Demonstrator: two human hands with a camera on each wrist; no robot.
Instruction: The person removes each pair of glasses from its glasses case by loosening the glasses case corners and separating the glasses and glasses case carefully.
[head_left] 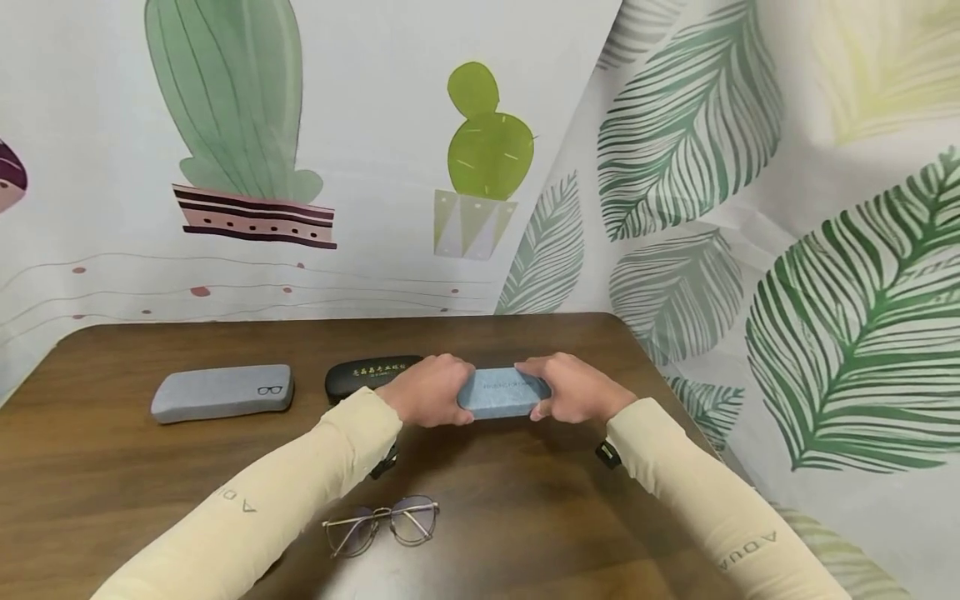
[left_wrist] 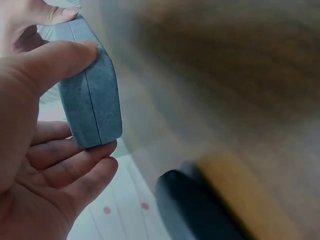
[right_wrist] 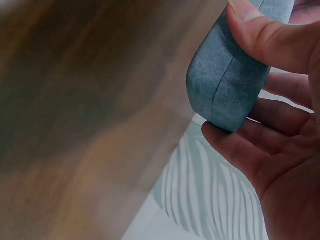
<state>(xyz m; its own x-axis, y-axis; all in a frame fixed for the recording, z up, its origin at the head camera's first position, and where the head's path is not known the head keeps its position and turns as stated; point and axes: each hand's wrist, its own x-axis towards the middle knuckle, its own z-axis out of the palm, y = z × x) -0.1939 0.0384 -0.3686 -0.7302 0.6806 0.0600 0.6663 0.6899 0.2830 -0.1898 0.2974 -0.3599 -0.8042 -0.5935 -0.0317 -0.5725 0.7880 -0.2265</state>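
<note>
A light blue glasses case (head_left: 501, 393) is held between both hands near the back of the table. The left hand (head_left: 431, 389) grips its left end, thumb on the near side and fingers behind. On the other end is the right hand (head_left: 573, 389), gripping it likewise. In both wrist views the case (left_wrist: 90, 100) looks closed, a thin seam running along its side. Just left of the left hand lies a black glasses case (head_left: 367, 375) with gold lettering, partly hidden by that hand. A pair of thin-framed glasses (head_left: 382, 525) rests on the table nearer the body.
A grey-blue glasses case (head_left: 223, 393) with a small glasses print lies farther left on the brown wooden table (head_left: 90, 467). Behind the table hangs a white cloth (head_left: 375, 167) with cactus prints, and leaf-patterned cloth (head_left: 675, 275) covers the right side.
</note>
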